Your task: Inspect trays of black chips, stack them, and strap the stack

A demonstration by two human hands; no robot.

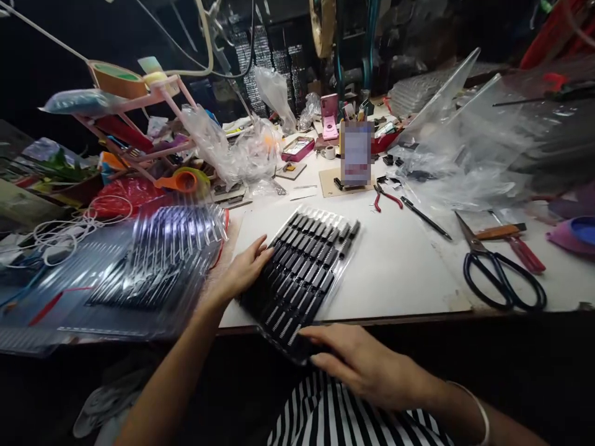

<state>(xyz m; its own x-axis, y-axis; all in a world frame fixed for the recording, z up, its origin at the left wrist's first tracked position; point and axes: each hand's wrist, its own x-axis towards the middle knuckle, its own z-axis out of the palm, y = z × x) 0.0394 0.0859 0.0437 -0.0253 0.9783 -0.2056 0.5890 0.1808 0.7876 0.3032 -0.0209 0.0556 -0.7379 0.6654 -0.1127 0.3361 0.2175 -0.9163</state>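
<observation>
The tray [335, 290] of black parts [304, 266] overhangs the worktop [395, 266]. Right hand [372, 362] pinches its six-o'clock corner; left hand [244, 269] touches its ten-o'clock edge, grip unclear. Best kept level, supported both sides, so nothing slides.

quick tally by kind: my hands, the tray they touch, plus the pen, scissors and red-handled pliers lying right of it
Hands: 2 (left hand, right hand)
Tray: 1
Pen: 1
Scissors: 1
Red-handled pliers: 1
Total: 6
</observation>
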